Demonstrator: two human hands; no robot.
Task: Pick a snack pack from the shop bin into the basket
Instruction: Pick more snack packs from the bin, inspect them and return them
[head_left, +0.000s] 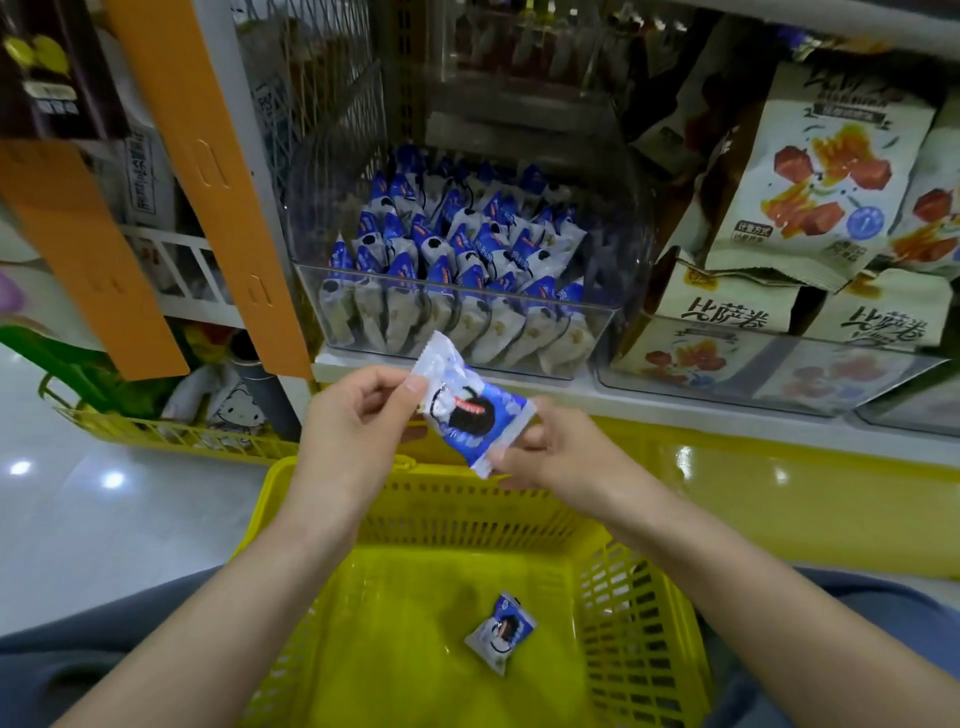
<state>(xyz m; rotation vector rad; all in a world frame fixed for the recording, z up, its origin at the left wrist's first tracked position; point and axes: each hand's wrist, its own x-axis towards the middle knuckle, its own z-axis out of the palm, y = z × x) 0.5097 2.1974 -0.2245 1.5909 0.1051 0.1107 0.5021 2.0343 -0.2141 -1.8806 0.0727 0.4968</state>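
From my remote seat, the biggest thing ahead of me is the white shelf (675, 410), stacked on the right with pale snack bags (815, 176). Below it and nearer to me sits the yellow basket (628, 603), its mesh walls open at the top. On the shelf edge stands the clear shop bin (311, 291), packed with rows of blue and white snack packs (457, 244) standing on end.

Both of my hands are raised between bin and basket. My left hand (353, 431) pinches the upper left end of 1 snack pack (470, 408) between thumb and curled fingers. My right hand (558, 452) pinches the lower right corner, thumb on top; the fingers underneath are hidden, so I cannot tell how they lie.

The held pack is clear of the bin and hangs over the far rim of the basket, just in front of the shelf edge. Its long axis runs from upper left down to lower right, stretched between my 2 hands, printed face towards me. The basket floor lies below and towards me from the fingers, so I judge that the coming move is a short drop back and down. The right hand is lower and seems nearer the opening, so it seems the better carrier once the left lets go.

Another pack (501, 631) already lies flat on the basket floor, right of centre
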